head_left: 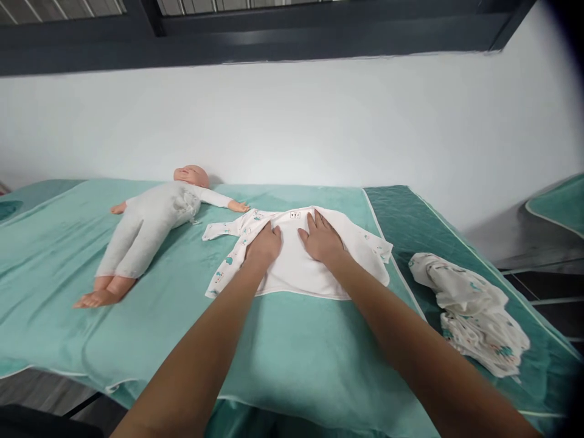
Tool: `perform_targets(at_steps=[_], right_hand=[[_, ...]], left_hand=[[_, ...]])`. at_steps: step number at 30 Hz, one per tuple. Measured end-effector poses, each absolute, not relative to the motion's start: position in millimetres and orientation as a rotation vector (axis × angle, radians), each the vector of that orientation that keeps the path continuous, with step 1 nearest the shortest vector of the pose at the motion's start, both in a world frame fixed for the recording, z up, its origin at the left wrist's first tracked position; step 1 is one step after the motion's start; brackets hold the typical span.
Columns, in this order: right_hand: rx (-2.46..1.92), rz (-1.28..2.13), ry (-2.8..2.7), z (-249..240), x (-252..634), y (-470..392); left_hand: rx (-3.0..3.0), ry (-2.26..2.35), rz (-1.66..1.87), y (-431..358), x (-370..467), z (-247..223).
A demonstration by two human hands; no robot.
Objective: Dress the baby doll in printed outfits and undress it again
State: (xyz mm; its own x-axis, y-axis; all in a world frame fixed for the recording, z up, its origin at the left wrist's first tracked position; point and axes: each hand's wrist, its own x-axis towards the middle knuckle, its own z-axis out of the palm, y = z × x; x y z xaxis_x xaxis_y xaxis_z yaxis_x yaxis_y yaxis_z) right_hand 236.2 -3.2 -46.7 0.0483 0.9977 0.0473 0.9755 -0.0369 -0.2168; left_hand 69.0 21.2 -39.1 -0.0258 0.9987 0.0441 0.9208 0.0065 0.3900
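Note:
A white baby shirt (pixel 292 267) lies spread out on a green sheet (pixel 292 347), its front opened so the plain inside and neck label show. Small green and orange prints mark its sleeves and left flap. Resting on the left part, by the folded-back flap, is my left hand (pixel 264 243); its thumb and a fingertip show, the other fingers are partly hidden. My right hand (pixel 323 238) lies flat on the right part with its fingers spread. Neither hand holds anything that I can see.
To the left, a baby doll (pixel 157 213) in a white bodysuit lies on its back, one hand near the shirt's shoulder. A crumpled printed white garment (pixel 474 310) sits at the right on a darker green cover (pixel 396 213). Behind stands a white wall (pixel 292 121).

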Motion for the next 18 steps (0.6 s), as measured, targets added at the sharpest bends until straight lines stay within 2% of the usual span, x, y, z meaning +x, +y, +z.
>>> perform_targets(at_steps=[18], right_hand=[[-2.170, 0.278, -1.968, -44.7, 237.2, -4.8]], left_hand=[[2.028, 1.993, 0.428, 24.7, 72.9, -36.0]])
